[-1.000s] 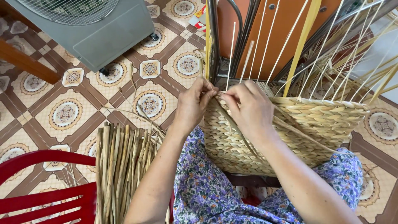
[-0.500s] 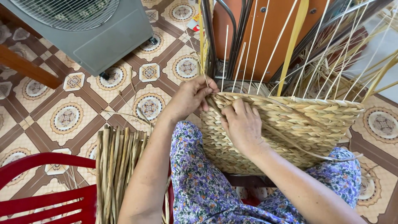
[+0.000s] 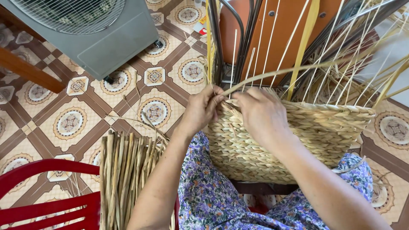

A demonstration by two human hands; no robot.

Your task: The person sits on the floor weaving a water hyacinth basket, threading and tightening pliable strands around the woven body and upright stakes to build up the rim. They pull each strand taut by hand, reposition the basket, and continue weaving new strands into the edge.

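A half-woven straw basket (image 3: 315,132) rests on my lap, with pale upright stakes rising from its rim. My left hand (image 3: 202,108) pinches a long flat reed strand (image 3: 298,67) at the basket's left rim corner. My right hand (image 3: 260,113) lies over the rim beside it, fingers closed on the same strand where it meets the weave. The strand arcs away to the upper right. Both thumbs and fingertips meet at the rim, partly hiding the weave there.
A bundle of dried reeds (image 3: 128,170) lies on the red plastic chair (image 3: 38,200) at my left knee. A grey fan unit (image 3: 89,30) stands on the patterned tile floor (image 3: 72,123) at the upper left. An orange chair with metal legs (image 3: 272,30) stands behind the basket.
Both hands have shifted left along the rim to its corner. The reed strand now arcs up and out to the right from between my fingers.
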